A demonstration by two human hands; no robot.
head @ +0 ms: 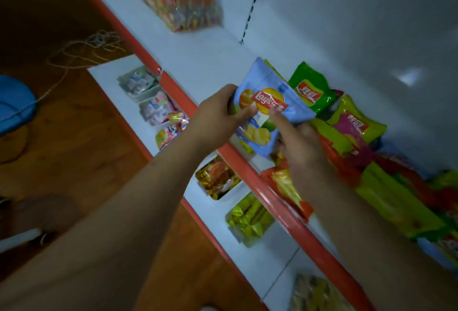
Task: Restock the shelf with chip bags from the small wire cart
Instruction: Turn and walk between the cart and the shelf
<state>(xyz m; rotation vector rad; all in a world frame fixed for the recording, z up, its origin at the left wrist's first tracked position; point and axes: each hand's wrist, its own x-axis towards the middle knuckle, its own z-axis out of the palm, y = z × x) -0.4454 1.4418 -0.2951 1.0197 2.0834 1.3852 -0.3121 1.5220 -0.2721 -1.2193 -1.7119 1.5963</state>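
The whole view is dim and smeared, and the pile of chip bags (371, 187) past my right wrist runs off the edge. Both my arms reach forward over the shelf (198, 63). My left hand (218, 115) and right hand (297, 142) are both closed on the blue chip bag (270, 110), thumbs pressed across its front.

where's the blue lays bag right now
In the head view, the blue Lay's bag is mid-frame, held by the left hand and right hand above the shelf's red edge, beside a green bag.
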